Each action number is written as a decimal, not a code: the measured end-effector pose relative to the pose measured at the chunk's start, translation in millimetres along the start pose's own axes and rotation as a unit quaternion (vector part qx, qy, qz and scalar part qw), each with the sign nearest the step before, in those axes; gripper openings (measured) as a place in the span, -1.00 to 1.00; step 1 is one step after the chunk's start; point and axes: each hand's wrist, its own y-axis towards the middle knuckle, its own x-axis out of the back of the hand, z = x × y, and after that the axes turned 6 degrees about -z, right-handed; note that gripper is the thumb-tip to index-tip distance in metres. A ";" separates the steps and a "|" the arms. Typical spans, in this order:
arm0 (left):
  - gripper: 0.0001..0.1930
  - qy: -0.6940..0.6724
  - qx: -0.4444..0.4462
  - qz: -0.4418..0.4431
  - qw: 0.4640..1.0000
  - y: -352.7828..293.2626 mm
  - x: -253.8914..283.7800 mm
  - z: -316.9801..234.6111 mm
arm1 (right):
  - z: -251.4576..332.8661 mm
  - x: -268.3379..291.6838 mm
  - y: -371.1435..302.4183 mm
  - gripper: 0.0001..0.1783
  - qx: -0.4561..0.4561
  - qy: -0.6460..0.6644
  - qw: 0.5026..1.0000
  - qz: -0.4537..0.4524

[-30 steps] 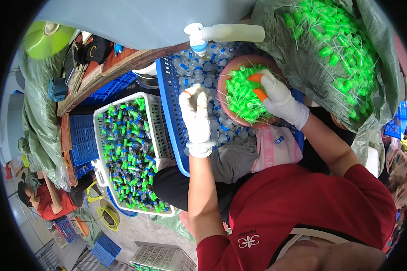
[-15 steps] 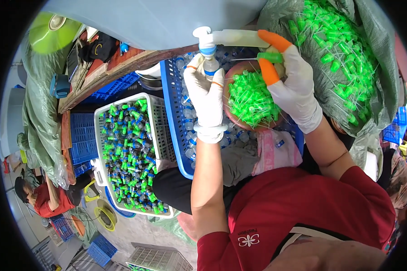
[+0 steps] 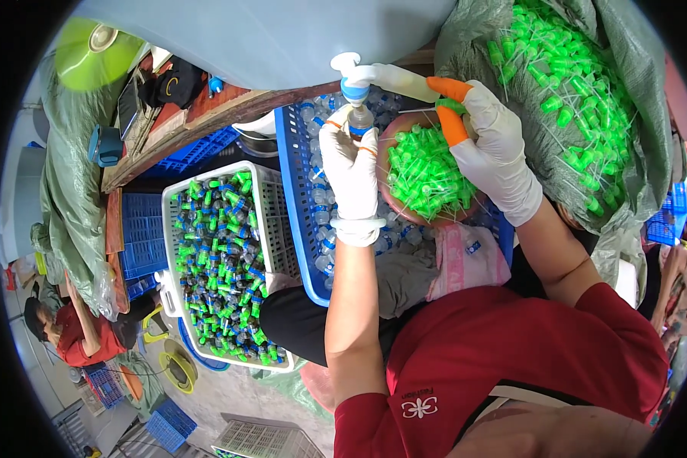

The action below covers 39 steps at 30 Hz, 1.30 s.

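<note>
Head view: white-gloved left hand (image 3: 353, 168) pinches a small, round, clear plastic bottle (image 3: 361, 120) under the white-and-blue plastic tap (image 3: 355, 90), probably light, slippery, best gripped mid-body; rightward, a green plastic cap (image 3: 451, 105), likely light, sits pinched in the orange-fingertipped right hand (image 3: 498, 145).

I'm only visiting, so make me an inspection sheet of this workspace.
Surface: blue basket of clear bottles, pink bowl of green stemmed pieces on top.
Job's things: small bottle under the tap; one green piece.
Clutter: grey cloth, pink-and-white cloth.
Hands: gloved; left hand grips the small bottle, right hand the green piece.
Cables: thin dark line at lower left, possibly a cord.
Surroundings: co-worker at left; white basket of green-topped bottles.
</note>
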 end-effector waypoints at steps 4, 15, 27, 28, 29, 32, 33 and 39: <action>-0.58 -0.004 0.017 -0.006 1.000 -1.1 -2.1 -1.9 | -0.9 1.7 1.8 -0.62 0.006 -0.027 1.000 0.004; -0.55 0.015 -0.020 -0.011 1.000 3.7 2.5 3.4 | -0.4 3.2 0.7 -0.58 0.018 0.001 1.000 -0.007; -0.56 0.028 0.054 0.125 0.990 -50.3 -2.2 -15.3 | -6.5 -2.0 -30.0 -0.63 0.082 -0.043 0.990 0.102; -0.56 -0.009 0.121 0.132 0.984 -56.0 -2.2 -20.4 | -6.8 -4.2 -33.7 -0.69 0.076 -0.036 0.989 0.121; -0.57 -0.047 0.189 0.139 0.971 -59.9 -2.3 -22.6 | -7.9 -5.9 -38.0 -0.74 0.070 -0.030 0.987 0.140; -0.57 0.057 0.123 0.124 0.983 -69.4 -8.4 -16.7 | -19.2 -13.9 -55.5 -0.77 0.011 0.018 0.991 0.136; -0.57 0.107 0.092 0.117 0.983 -72.6 -10.8 -15.3 | -22.6 -15.8 -61.3 -0.78 -0.020 0.040 0.990 0.133; -0.55 0.351 -0.194 0.154 0.903 -83.2 -14.8 7.1 | -35.1 -17.8 -81.8 -0.81 -0.368 0.210 0.891 0.162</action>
